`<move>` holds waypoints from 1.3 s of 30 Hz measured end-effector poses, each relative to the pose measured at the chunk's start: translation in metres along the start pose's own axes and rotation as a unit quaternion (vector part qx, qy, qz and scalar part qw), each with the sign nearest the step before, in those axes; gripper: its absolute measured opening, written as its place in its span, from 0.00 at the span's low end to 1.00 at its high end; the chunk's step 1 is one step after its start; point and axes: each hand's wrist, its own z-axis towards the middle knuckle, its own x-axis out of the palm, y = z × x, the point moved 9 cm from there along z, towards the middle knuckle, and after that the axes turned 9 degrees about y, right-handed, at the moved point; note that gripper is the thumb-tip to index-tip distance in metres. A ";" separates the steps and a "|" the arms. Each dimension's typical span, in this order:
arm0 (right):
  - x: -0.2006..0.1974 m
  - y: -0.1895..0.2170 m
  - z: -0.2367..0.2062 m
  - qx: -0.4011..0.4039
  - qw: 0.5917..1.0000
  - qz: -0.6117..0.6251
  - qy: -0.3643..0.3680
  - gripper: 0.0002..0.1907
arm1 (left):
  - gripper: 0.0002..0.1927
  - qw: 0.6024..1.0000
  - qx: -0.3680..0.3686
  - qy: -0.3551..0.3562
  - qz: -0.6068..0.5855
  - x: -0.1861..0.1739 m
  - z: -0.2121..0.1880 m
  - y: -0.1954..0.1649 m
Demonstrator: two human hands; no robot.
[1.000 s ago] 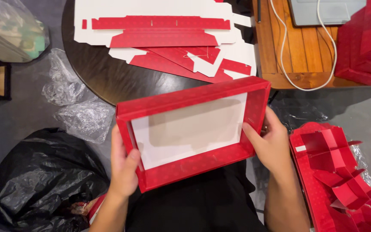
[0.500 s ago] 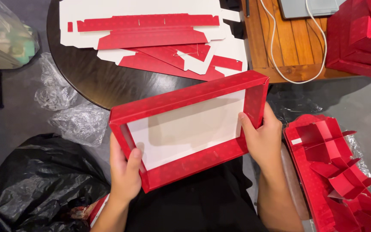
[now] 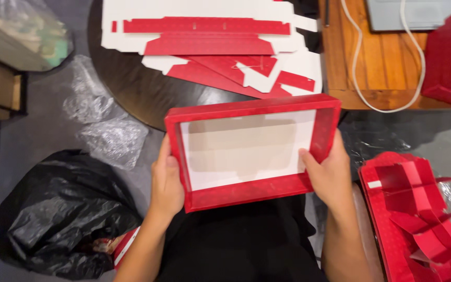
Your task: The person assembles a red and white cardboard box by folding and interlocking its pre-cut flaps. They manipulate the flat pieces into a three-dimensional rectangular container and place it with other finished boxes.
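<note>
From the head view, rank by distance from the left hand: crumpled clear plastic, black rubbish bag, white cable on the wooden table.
From the left hand, on the red box's left edge:
1. Crumpled clear plastic, just up and left on the floor.
2. Black rubbish bag, lower left, slightly farther.
3. White cable, far upper right on the wooden table.

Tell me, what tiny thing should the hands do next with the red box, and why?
Probably press the side walls firmly upright. The left hand and right hand grip opposite ends of the red box tray, thumbs inside, and its walls already stand around the white floor.
</note>
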 end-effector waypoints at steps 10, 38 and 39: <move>0.019 -0.030 0.002 0.026 0.927 0.366 0.078 0.30 | 0.35 0.934 -0.074 0.063 -0.343 0.016 -0.002 0.060; -0.100 -0.201 -0.152 0.079 0.923 0.346 -0.151 0.26 | 0.34 0.834 -0.434 0.100 -0.325 0.162 -0.022 0.172; -0.110 -0.207 -0.151 0.089 0.923 0.330 -0.175 0.24 | 0.34 0.838 -0.431 0.103 -0.317 0.168 -0.013 0.171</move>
